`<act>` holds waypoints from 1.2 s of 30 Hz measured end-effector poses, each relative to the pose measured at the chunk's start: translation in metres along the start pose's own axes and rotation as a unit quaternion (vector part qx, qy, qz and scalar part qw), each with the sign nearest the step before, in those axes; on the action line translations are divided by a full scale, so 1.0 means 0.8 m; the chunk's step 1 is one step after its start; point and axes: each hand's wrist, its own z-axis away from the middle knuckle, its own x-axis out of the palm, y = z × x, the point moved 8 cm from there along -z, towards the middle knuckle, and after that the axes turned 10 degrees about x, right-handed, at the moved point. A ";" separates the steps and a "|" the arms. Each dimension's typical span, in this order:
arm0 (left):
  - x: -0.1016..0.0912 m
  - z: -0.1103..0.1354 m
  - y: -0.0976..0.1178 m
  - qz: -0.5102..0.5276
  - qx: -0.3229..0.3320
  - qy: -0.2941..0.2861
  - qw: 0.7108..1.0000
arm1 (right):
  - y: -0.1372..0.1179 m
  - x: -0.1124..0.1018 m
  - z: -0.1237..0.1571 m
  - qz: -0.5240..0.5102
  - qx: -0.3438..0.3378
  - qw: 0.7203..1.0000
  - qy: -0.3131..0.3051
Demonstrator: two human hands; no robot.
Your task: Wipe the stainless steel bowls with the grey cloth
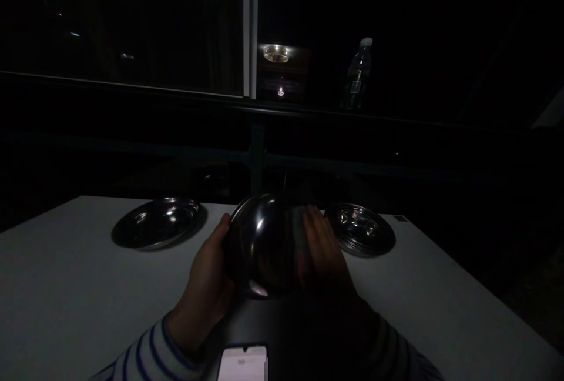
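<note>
I hold a shiny steel plate [259,240] tilted up over the white table [66,287], its face toward me. My left hand [209,284] grips the plate's left rim, thumb over the edge. My right hand [324,254] lies against the plate's right side with the fingers stretched over the metal; in the dim light I cannot make out whether anything is under them. Both sleeves are striped.
A steel plate [158,223] lies flat at the left back of the table and a stack of steel plates [365,231] at the right back. A lit phone [244,363] sits at the near edge. A water bottle [358,75] stands on a dark ledge behind.
</note>
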 end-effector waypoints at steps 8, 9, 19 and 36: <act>0.007 0.025 -0.011 -0.138 0.025 -0.027 0.990 | -0.018 -0.020 -0.011 -0.027 -0.004 0.999 0.016; 0.006 0.027 -0.013 -0.123 0.014 -0.014 0.992 | -0.036 -0.022 -0.007 0.002 -0.053 0.998 0.035; 0.011 0.038 -0.022 -0.093 -0.051 -0.013 0.994 | -0.015 -0.018 -0.015 0.017 -0.006 0.999 -0.042; 0.011 0.035 -0.017 -0.107 0.001 -0.003 0.994 | -0.053 -0.012 -0.003 0.033 -0.050 0.997 -0.047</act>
